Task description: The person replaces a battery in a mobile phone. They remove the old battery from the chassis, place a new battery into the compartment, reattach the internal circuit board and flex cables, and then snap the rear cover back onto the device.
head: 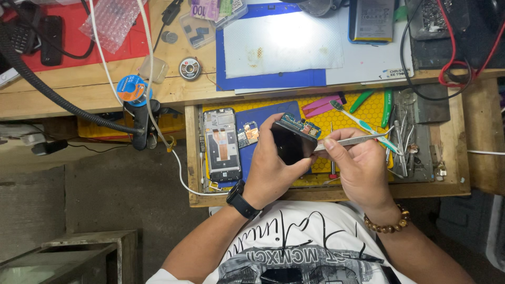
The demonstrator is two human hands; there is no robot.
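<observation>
Left hand (273, 171) holds an opened phone (292, 139) up over the pulled-out drawer (457, 158), fingers wrapped round its dark back and edges, circuit board end poking out at top. Right hand (360, 165) pinches metal tweezers (350, 141) between thumb and forefinger, fingers closed on them, tip touching the phone's right edge near the board

Phone looks light and stiff but fragile, glass face smooth and likely slippery, exposed board and thin cables easy to damage; best held by the long side edges as it is now, not by the board end. Tweezers are thin, rigid and springy, gripped mid-shaft

In the drawer below: a bare phone frame (222, 146) lying flat at left, small board piece (247, 134) just beside it on a blue mat (265, 113), toothbrush (363, 126) lying diagonally, green pry tools (386, 100), more metal tools at right. Tabletop (173, 84) above carries a white cloth (281, 44) on a blue mat, a solder wire spool (189, 68), a tape roll (131, 89)
</observation>
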